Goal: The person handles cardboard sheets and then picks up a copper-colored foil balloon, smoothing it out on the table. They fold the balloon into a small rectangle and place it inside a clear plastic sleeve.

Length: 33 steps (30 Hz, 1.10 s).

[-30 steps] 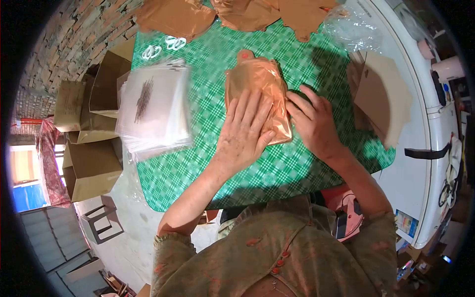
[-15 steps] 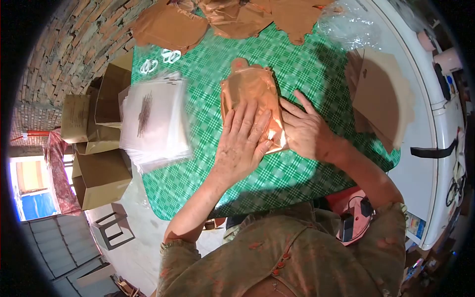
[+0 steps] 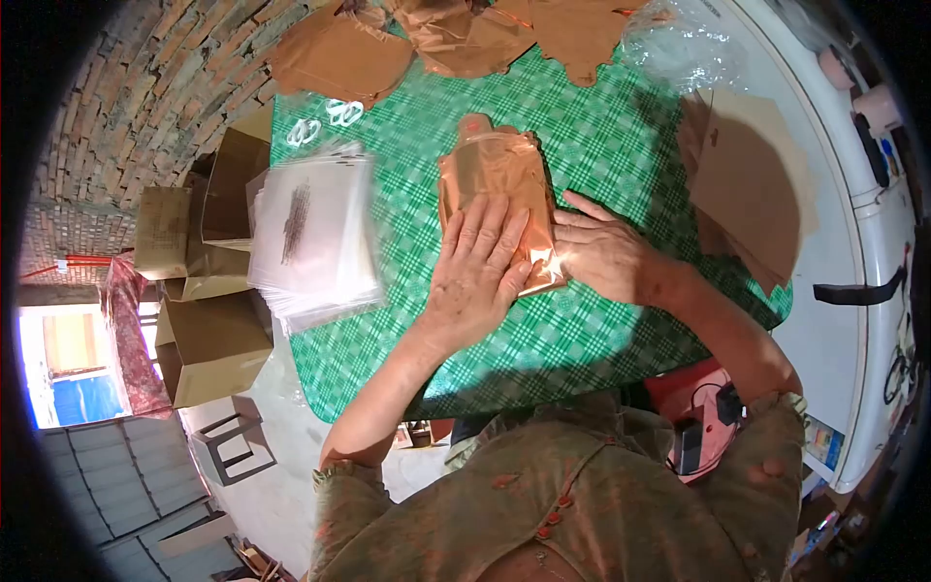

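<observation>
A folded, shiny copper-coloured foil balloon (image 3: 504,163) lies flat on the green checked tablecloth (image 3: 407,378), its narrow tab pointing away from me. My left hand (image 3: 472,267) rests palm down on the lower left part of the foil, fingers stretched out. Along the right edge of the foil is my right hand (image 3: 611,254), fingers extended and fingertips at or just touching that edge. Both hands cover parts of the foil. Neither hand grips anything that I can see.
Clear plastic bags (image 3: 320,233) are stacked on the left, with white plastic clips (image 3: 344,113) beyond them. More copper foil pieces (image 3: 339,56) line the far edge. Cardboard sheets (image 3: 747,184) lie right, below crumpled clear plastic (image 3: 679,44). Open cartons (image 3: 218,339) stand left of the table.
The camera view has shifted slightly, moving the table a little to the right. My right hand's fingers have drawn a bit closer together; my left hand stays flat on the foil balloon.
</observation>
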Motion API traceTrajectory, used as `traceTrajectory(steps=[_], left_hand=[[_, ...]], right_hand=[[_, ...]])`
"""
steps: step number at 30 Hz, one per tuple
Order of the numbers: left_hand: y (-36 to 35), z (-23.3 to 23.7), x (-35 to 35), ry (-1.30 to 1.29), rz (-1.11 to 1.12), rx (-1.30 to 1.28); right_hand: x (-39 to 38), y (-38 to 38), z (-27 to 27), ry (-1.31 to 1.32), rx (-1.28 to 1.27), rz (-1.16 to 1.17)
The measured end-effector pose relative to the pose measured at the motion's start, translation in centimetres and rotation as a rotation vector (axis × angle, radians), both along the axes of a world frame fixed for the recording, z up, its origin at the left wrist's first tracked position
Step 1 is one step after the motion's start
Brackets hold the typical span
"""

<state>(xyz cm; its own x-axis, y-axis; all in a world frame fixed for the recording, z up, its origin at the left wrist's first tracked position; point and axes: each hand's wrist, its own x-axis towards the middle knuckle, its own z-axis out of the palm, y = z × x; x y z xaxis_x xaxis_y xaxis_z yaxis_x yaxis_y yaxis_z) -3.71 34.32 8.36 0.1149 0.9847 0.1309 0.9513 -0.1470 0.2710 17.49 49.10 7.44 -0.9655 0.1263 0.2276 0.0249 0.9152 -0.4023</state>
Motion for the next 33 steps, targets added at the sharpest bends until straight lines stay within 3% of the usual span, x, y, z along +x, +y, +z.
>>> traceTrajectory(steps=[8,12,15,28,33], left_hand=[[1.7,2.9,-1.1,0.049,-0.001,-0.044],[3.5,1.2,-1.9,0.042,-0.034,0.232],[4.0,0.4,-2.1,-0.051,-0.044,0.170],[4.2,-0.7,-1.7,0.102,-0.001,0.125],[4.2,-0.6,-1.7,0.025,0.010,0.099]], right_hand=[[0.1,-0.2,0.2,-0.037,0.066,-0.005],[0.1,-0.2,0.3,-0.019,0.074,-0.004],[0.1,-0.2,0.4,-0.014,0.074,-0.005],[1.1,-0.2,0.4,0.004,-0.003,0.096],[1.4,-0.2,0.5,0.106,0.069,-0.044]])
